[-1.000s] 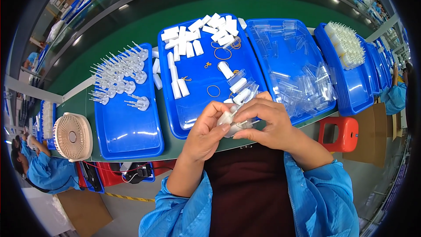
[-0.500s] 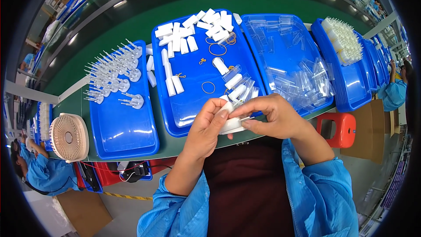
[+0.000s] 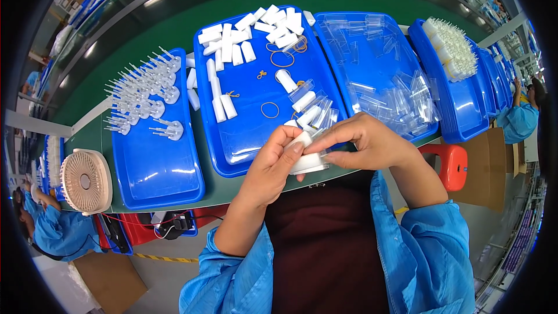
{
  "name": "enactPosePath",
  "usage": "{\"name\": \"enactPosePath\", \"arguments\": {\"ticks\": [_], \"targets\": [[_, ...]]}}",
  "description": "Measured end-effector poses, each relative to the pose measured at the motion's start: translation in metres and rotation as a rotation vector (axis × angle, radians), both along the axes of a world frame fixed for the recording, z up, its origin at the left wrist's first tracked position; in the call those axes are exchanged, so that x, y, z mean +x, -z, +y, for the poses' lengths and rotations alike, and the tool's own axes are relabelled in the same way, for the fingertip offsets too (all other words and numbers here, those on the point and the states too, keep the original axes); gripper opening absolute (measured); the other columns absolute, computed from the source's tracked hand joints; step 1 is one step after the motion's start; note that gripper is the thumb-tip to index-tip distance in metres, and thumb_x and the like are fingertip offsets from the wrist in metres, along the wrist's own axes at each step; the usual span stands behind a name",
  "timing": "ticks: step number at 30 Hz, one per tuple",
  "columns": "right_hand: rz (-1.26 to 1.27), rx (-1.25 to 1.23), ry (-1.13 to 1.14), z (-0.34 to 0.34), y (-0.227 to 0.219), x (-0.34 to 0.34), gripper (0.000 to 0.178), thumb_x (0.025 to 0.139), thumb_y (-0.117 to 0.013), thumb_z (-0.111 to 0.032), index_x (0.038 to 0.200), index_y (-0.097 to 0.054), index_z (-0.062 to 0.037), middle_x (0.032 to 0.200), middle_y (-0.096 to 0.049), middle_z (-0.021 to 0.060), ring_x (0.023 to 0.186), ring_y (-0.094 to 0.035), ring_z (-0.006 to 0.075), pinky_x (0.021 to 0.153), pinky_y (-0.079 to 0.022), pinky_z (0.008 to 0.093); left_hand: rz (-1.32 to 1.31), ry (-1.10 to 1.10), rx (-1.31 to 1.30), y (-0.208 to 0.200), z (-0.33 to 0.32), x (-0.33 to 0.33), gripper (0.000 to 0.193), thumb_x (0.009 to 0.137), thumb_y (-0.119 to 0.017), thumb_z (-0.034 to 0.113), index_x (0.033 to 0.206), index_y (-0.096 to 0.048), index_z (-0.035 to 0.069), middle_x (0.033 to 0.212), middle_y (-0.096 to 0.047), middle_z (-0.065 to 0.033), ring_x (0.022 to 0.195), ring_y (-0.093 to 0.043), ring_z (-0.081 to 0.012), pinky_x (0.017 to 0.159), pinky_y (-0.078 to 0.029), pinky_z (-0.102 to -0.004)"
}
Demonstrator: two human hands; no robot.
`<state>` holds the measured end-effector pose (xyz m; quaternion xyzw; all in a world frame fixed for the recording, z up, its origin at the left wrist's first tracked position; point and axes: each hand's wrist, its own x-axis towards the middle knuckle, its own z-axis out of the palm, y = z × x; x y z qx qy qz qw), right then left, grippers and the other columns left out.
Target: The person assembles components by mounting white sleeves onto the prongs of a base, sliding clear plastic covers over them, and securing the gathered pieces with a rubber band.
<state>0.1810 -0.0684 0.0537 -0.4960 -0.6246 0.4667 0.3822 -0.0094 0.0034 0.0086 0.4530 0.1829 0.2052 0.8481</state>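
Over the near edge of the middle blue tray (image 3: 224,166), my left hand (image 3: 273,160) is closed round white plastic blocks (image 3: 310,163), at least two of them. My right hand (image 3: 366,142) meets it from the right, thumb and fingers pinched at the blocks' right ends. A clear edge shows there between the fingers; I cannot make out what that piece is. Just beyond my fingertips, white blocks with clear sleeves (image 3: 321,111) lie in the tray. Rubber bands (image 3: 269,110) and a heap of white blocks (image 3: 226,46) are farther back in it.
At right, a blue tray (image 3: 383,61) holds clear plastic sleeves (image 3: 401,102); beyond it are stacked trays with white bristly pieces (image 3: 450,49). The left tray (image 3: 163,192) holds white pronged pieces (image 3: 145,93). A beige fan (image 3: 86,181) and red stool (image 3: 453,167) stand nearby.
The thin white pin that stuck out by my right fingers no longer shows; a clear edge is visible there. My hands keep nearly the same grip. The view has shifted slightly.
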Motion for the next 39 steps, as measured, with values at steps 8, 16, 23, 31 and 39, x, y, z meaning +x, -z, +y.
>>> {"name": "enactPosePath", "arguments": {"ticks": [8, 16, 23, 31, 39], "targets": [[-0.062, -0.017, 0.037, -0.001, -0.009, -0.002, 0.021, 0.068, -0.072, -0.005, 0.088, -0.07, -0.004, 0.085, -0.068, 0.0098, 0.081, -0.065, 0.0179, 0.072, -0.048, 0.0272, 0.021, -0.019, 0.048, 0.003, -0.004, 0.0, 0.02, 0.096, -0.042, 0.018, 0.108, -0.043, 0.002, 0.093, -0.055, -0.005, 0.075, -0.052, -0.0065, 0.058, -0.044, -0.0207], [-0.222, 0.012, 0.107, -0.004, -0.017, -0.008, 0.01, 0.071, -0.07, -0.007, 0.08, -0.067, -0.0038, 0.078, -0.068, 0.0095, 0.076, -0.066, 0.02, 0.07, -0.049, 0.0296, 0.094, -0.051, 0.234, 0.003, -0.006, -0.001, 0.017, 0.096, -0.043, 0.016, 0.106, -0.045, 0.003, 0.089, -0.058, -0.0051, 0.076, -0.054, -0.0073, 0.06, -0.044, -0.0212], [-0.305, 0.122, 0.154, -0.007, -0.014, -0.008, 0.006, 0.069, -0.07, -0.009, 0.074, -0.067, -0.0072, 0.074, -0.067, 0.0057, 0.071, -0.065, 0.0199, 0.072, -0.046, 0.0302, 0.078, -0.038, 0.197, 0.002, -0.008, 0.0, 0.017, 0.094, -0.046, 0.015, 0.107, -0.044, 0.002, 0.092, -0.056, -0.0059, 0.079, -0.053, -0.0081, 0.064, -0.046, -0.023], [-0.298, 0.263, 0.113, -0.014, -0.007, -0.015, 0.017, 0.067, -0.069, -0.01, 0.084, -0.065, -0.0113, 0.086, -0.067, 0.003, 0.082, -0.063, 0.0188, 0.08, -0.04, 0.0311, -0.014, -0.07, 0.152, 0.003, -0.009, 0.001, 0.025, 0.087, -0.055, 0.005, 0.11, -0.045, 0.003, 0.101, -0.052, -0.003, 0.093, -0.048, -0.0076, 0.08, -0.04, -0.0228], [-0.291, 0.423, 0.118, -0.019, -0.001, -0.018, 0.021, 0.067, -0.067, -0.009, 0.088, -0.064, -0.012, 0.089, -0.065, 0.0035, 0.092, -0.061, 0.02, 0.08, -0.04, 0.033, -0.031, -0.142, 0.195, 0.004, -0.013, 0.003, 0.026, 0.08, -0.054, -0.004, 0.104, -0.048, 0.002, 0.112, -0.051, -0.0074, 0.098, -0.05, -0.0104, 0.084, -0.04, -0.0243]]}}
